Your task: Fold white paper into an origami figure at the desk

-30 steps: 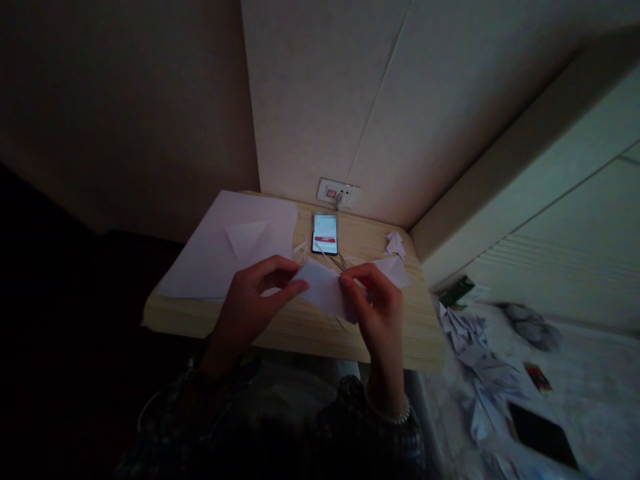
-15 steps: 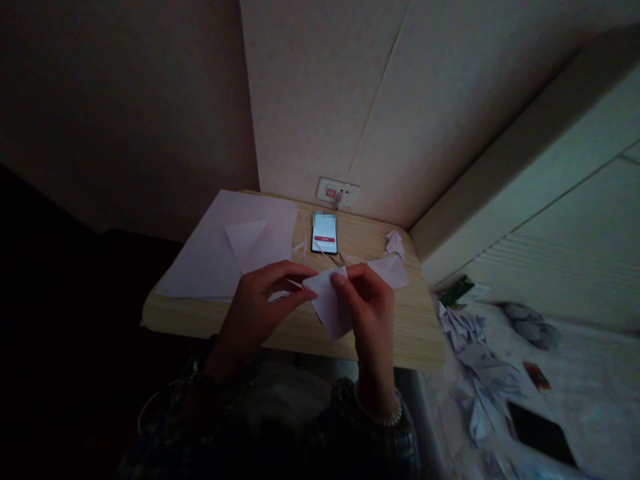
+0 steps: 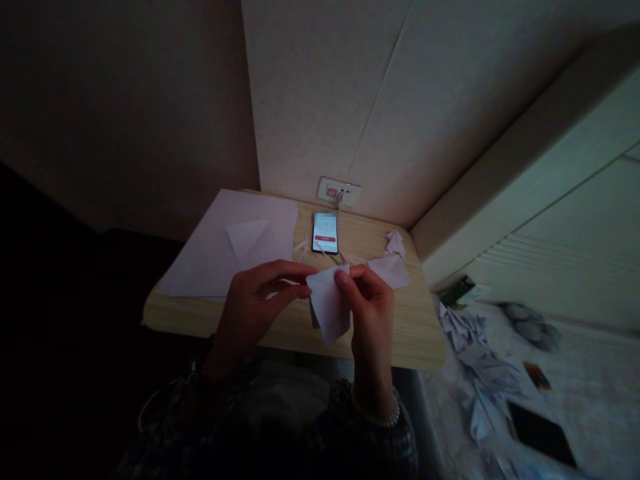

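Observation:
I hold a small folded piece of white paper [image 3: 330, 308] above the front edge of a light wooden table [image 3: 420, 337]. My left hand [image 3: 255, 303] pinches its upper left corner between thumb and fingertips. My right hand [image 3: 370, 303] pinches the upper right corner, thumb in front. The paper hangs down to a point between both hands. A bead bracelet [image 3: 380, 417] circles my right wrist.
A lit phone [image 3: 325, 233] lies at the table's back, below a wall socket [image 3: 338, 192]. Large white sheets [image 3: 225, 247] cover the left side; folded paper pieces [image 3: 393, 269] lie on the right. On the bed to the right are several folded papers [image 3: 475, 367] and a dark flat device [image 3: 543, 435].
My hands have drawn closer together, folding the wide paper into a narrower, downward-pointing shape. The right hand moved left and slightly up.

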A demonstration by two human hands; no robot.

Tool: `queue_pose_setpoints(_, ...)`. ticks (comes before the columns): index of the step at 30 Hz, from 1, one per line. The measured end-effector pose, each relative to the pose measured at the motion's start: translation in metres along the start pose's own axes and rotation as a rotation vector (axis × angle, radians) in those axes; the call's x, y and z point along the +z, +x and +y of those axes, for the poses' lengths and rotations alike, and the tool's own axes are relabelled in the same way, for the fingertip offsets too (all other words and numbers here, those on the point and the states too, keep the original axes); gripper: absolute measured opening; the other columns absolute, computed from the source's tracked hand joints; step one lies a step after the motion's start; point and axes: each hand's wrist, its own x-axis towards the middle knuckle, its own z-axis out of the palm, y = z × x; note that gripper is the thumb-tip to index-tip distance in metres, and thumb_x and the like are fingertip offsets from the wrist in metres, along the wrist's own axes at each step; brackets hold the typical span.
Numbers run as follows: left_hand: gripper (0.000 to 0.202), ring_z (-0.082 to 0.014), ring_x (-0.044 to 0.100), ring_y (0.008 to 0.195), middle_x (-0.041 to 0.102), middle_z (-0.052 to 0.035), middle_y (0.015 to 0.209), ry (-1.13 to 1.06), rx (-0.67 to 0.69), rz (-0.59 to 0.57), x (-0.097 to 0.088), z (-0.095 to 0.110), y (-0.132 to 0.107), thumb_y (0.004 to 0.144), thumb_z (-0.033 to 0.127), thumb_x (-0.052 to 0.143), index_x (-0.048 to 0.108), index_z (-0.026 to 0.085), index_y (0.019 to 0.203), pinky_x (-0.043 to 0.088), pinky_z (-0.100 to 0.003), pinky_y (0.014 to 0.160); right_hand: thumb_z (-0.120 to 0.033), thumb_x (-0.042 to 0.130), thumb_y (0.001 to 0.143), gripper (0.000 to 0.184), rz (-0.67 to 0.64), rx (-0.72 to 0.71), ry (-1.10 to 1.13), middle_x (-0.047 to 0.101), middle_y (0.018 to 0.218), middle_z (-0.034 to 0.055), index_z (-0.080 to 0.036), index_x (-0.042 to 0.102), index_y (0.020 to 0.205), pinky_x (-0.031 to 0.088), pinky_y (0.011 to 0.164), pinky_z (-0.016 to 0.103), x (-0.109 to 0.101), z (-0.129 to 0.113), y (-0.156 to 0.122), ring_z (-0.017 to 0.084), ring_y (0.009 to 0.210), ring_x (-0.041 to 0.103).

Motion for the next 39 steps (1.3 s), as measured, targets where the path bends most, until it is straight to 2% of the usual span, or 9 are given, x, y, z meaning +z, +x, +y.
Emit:
queue_pose_setpoints(5,0.017,-0.0200,0.077,0.071,0.081,-0.0005,0.081,-0.044,-0.042,-0.033,-0.0003,0.0005,0.0019,0.072,0.015,0.074,0.079,0.025,0.085,0.065,-0.028,0.069,-0.045,0.067,0.079,0.027,0.022,0.002,-0.019,0.056,0.059,-0.0036,-0.022,0.058,0.068,0.038,0.049,0.027,0.0022,0.0001,-0.0010,0.013,0.052,0.047)
queue_pose_setpoints(9,0.014,-0.0200,0.076,0.075,0.081,-0.0001,0.081,-0.020,-0.046,0.015,0.0021,0.0030,0.0017,0.072,0.015,0.074,0.078,0.025,0.081,0.064,-0.028,0.069,-0.043,0.068,0.078,0.024,0.038,-0.016,-0.028,0.062,0.062,-0.0009,-0.023,0.061,0.068,0.041,0.051,0.028,0.0030,0.0002,-0.0025,0.015,0.055,0.052)
queue_pose_setpoints(13,0.009,-0.0175,0.075,0.067,0.079,0.0014,0.075,-0.031,-0.045,0.063,0.0044,0.0041,0.0000,0.073,0.016,0.075,0.077,0.024,0.078,0.064,-0.026,0.066,-0.041,0.071,0.075,0.021,-0.062,0.036,-0.050,0.065,0.065,-0.0010,-0.022,0.064,0.072,0.044,0.053,0.027,0.0047,-0.0020,-0.0036,0.015,0.058,0.056)
queue_pose_setpoints(17,0.009,-0.0178,0.075,0.066,0.078,0.0020,0.073,-0.026,-0.054,0.099,0.0058,0.0045,-0.0019,0.072,0.015,0.075,0.076,0.023,0.076,0.064,-0.026,0.066,-0.033,0.076,0.068,0.018,-0.110,0.098,-0.019,0.060,0.060,-0.0027,-0.022,0.061,0.068,0.041,0.048,0.026,0.0069,-0.0049,-0.0029,0.014,0.053,0.052)
queue_pose_setpoints(21,0.008,-0.0188,0.076,0.069,0.079,0.0020,0.074,0.001,-0.079,0.085,0.0063,0.0067,-0.0031,0.073,0.016,0.075,0.075,0.023,0.075,0.064,-0.026,0.067,-0.033,0.077,0.065,0.019,-0.077,0.102,-0.008,0.057,0.058,-0.0032,-0.022,0.061,0.064,0.039,0.047,0.027,0.0070,-0.0055,-0.0016,0.014,0.052,0.048)
queue_pose_setpoints(27,0.007,-0.0182,0.077,0.071,0.080,0.0024,0.076,0.070,-0.036,0.077,0.0072,0.0067,-0.0033,0.075,0.017,0.073,0.074,0.024,0.075,0.063,-0.025,0.067,-0.037,0.076,0.068,0.022,-0.034,0.072,-0.075,0.056,0.058,-0.0032,-0.020,0.062,0.063,0.037,0.051,0.027,0.0054,-0.0026,-0.0017,0.014,0.055,0.047)
queue_pose_setpoints(34,0.010,-0.0173,0.076,0.068,0.080,0.0031,0.077,0.006,-0.066,0.051,0.0060,0.0057,-0.0034,0.075,0.016,0.073,0.077,0.026,0.077,0.064,-0.024,0.066,-0.040,0.075,0.070,0.026,-0.029,0.077,-0.079,0.054,0.058,-0.0037,-0.019,0.061,0.063,0.035,0.053,0.026,0.0052,-0.0003,-0.0017,0.013,0.057,0.046)
queue_pose_setpoints(39,0.012,-0.0171,0.076,0.067,0.080,0.0021,0.078,-0.013,-0.034,0.025,0.0051,0.0063,-0.0026,0.075,0.017,0.072,0.078,0.026,0.080,0.064,-0.024,0.063,-0.040,0.074,0.070,0.025,-0.010,0.051,-0.081,0.054,0.058,-0.0041,-0.019,0.061,0.063,0.035,0.053,0.026,0.0047,0.0016,-0.0013,0.013,0.056,0.046)
